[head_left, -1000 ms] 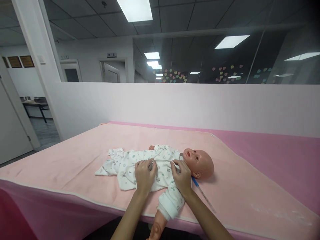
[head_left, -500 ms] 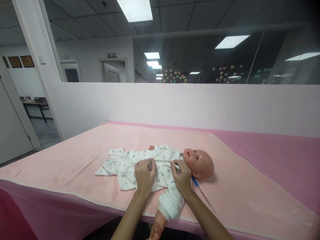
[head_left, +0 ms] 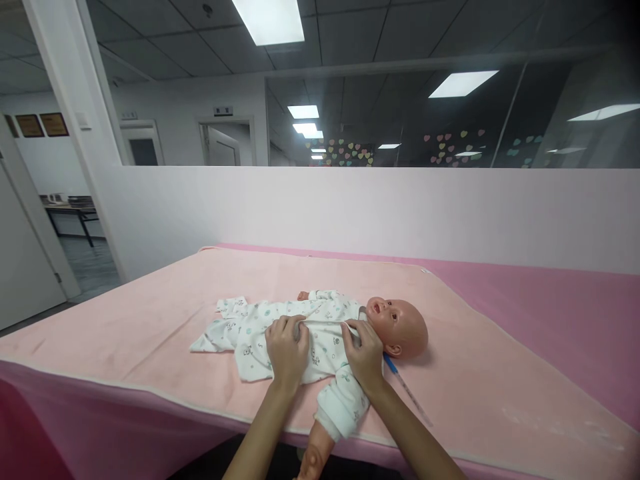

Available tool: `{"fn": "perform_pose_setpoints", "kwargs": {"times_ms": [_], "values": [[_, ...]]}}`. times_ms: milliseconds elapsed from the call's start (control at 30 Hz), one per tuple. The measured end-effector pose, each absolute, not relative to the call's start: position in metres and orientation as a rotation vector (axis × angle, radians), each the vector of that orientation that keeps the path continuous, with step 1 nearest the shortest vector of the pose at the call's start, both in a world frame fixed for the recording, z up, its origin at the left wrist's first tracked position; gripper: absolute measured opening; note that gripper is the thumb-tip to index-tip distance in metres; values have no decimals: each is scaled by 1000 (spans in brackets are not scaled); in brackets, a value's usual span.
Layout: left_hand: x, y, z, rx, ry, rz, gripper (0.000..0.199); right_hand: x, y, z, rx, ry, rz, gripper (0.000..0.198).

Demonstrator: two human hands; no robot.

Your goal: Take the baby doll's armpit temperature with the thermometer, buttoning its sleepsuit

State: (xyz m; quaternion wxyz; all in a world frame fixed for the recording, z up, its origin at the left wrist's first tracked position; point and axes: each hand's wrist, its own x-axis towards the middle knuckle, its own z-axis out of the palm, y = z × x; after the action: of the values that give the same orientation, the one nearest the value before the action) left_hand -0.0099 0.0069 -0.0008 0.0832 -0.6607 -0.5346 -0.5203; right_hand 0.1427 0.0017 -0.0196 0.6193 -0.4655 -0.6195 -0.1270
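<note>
A baby doll lies on its back across the padded surface, head to the right. It wears a white printed baby outfit, whose leg ends lie flat at the left. My left hand pinches the front edge of the outfit at the belly. Higher up, near the doll's neck, my right hand pinches the same edge between thumb and fingers. The cloth edge runs in a straight line between both hands. One doll arm points toward me past the table's front edge, its sleeve bunched up.
Beside the doll's head lies a thin strip with a blue end. A peach pad covers the pink table cover. Behind rises a white half wall with glass above. A doorway stands at the left.
My left hand has slid slightly left along the edge of the outfit, toward the doll's legs. My right hand and the doll have stayed in place.
</note>
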Motion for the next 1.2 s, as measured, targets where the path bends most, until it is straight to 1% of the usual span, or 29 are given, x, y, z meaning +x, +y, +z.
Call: {"fn": "perform_pose_setpoints", "kwargs": {"times_ms": [133,300,400,500,567,633,733,833,900,1000,1067,1133,1200], "values": [[-10,7,0,-1950,-1598,-1583,18,143,-1,-18,-1050,-1421,-341,11],[-10,4,0,-1953,-1559,-1602,23,145,-2,-18,-1068,-1389,-523,10],[-9,0,2,-1980,-1486,-1609,29,147,-1,-15,-1111,-1329,-620,12],[-4,-1,9,-2084,-1389,-1588,29,152,2,-11,-1151,-1221,-663,17],[4,2,16,-2256,-1312,-1488,27,156,4,-9,-1184,-1181,-656,21],[13,9,22,-2465,-1219,-1307,25,160,5,-7,-1217,-1188,-637,24],[27,23,27,-2615,-1137,-1086,21,168,5,-3,-1261,-1242,-616,24],[34,39,30,-2675,-1113,-1020,21,179,3,3,-1317,-1264,-617,21],[34,49,31,-2762,-1138,-1028,26,189,1,6,-1341,-1240,-620,21],[33,66,35,-2944,-1336,-1057,44,208,-4,7,-1365,-1180,-513,26],[34,76,38,-3049,-1526,-1028,50,221,-9,4,-1416,-1102,-376,32],[37,84,41,-3106,-1648,-931,49,232,-16,-2,-1500,-1007,-233,39],[41,89,43,-3135,-1670,-816,40,241,-23,-9,-1586,-961,-98,46]]}}
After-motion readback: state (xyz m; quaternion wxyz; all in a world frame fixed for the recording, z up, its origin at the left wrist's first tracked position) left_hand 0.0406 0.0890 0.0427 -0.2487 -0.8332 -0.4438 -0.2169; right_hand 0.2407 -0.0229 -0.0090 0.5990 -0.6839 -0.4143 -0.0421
